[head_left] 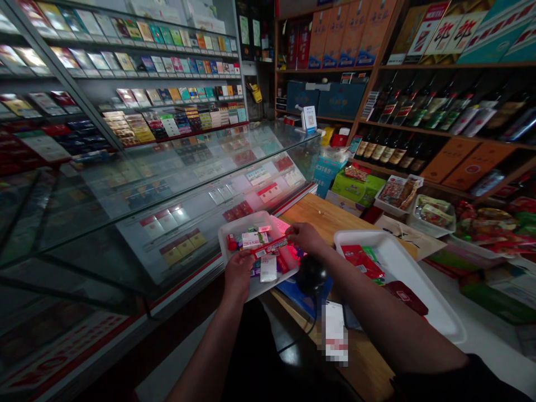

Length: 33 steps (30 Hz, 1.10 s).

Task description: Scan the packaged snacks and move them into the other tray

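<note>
Both my hands hold a long, thin red candy pack with a white barcode label. My left hand is closed on its left end, and my right hand pinches the right end. Under the pack is a white plastic basket with several small packets in it, including a white box. Beside my right forearm stands a black barcode scanner, partly hidden. Its red light falls on the basket's right side and on the things near it.
A larger white tray with red packets rests on the wooden counter. A white card lies near the scanner's cable. To the left runs a glass display case with cigarette boxes. Shelves of bottles stand at the right.
</note>
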Available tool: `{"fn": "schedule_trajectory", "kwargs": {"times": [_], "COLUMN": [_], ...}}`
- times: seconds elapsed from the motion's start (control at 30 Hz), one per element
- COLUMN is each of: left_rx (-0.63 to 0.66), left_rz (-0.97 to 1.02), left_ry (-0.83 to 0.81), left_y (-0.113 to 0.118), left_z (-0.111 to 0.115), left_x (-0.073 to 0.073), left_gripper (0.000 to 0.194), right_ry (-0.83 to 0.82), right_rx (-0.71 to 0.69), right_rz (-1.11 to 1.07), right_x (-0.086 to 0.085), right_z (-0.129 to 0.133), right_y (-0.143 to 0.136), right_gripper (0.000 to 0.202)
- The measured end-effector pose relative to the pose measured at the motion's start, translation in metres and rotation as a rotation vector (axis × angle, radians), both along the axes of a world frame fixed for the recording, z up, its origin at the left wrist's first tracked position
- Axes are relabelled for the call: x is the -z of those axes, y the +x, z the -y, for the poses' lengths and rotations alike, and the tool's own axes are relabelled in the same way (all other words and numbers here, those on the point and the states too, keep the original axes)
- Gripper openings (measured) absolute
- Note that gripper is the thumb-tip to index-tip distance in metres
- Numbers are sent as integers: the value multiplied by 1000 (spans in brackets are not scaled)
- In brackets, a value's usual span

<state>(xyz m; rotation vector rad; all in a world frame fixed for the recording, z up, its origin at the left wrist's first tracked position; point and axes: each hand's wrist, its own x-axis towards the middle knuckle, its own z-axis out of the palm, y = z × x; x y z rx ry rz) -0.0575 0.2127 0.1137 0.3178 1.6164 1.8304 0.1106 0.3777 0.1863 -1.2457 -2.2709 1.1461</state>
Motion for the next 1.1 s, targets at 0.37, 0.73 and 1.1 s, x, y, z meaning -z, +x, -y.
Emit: {"fn": "schedule_trajectory", "kwargs": {"times": [0.37, 0.73, 1.1], "left_rx": [159, 308, 394], "left_rz": [-101, -275, -508], "left_ry": [18, -32, -164], "left_y": [32, 64, 73], "left_z": [-40, -77, -99], "left_x": [-14, 5, 14], "left_gripper": [39, 34, 32], "right_ry": [16, 90, 129], "right_rx": [195, 303, 395], "right_rz": [-108, -10, 68], "right_x": [18, 40, 45], "right_z": [-35, -50, -41], "right_y": [53, 107, 136], "right_gripper": [25, 26, 31]}}
